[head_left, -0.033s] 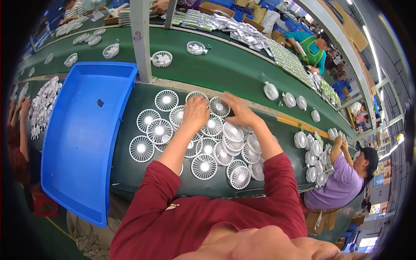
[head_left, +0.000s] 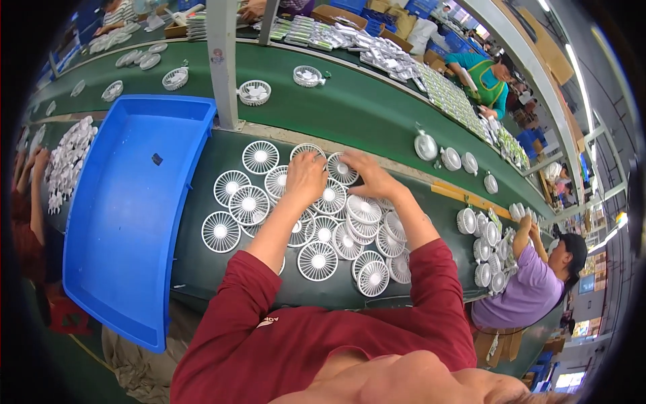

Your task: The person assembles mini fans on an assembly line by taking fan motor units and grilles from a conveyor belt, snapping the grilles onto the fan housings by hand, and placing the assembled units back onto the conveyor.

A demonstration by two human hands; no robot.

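Several round white fan grilles (head_left: 317,260) lie loosely spread and partly overlapping on the dark green table in front of me. At the far edge of the group, my left hand (head_left: 306,178) has its fingers curled over one white fan grille (head_left: 307,149); its fingertips are partly hidden. Just right of it, my right hand (head_left: 369,176) reaches over the right side of another grille (head_left: 338,170), fingers and thumb apart, fingertips at its rim. More grilles lie beneath and between my forearms, some stacked.
A large blue tray (head_left: 128,222) stands at my left, beside a metal post (head_left: 224,67). Beyond the table runs a green conveyor belt (head_left: 363,101) carrying white fan parts. At right, a person in purple (head_left: 521,289) sits by a cluster of fan heads (head_left: 483,249).
My right hand, blurred and more spread before, has come down onto the grille's rim. My left hand stays on its grille. The whole view has shifted very slightly.
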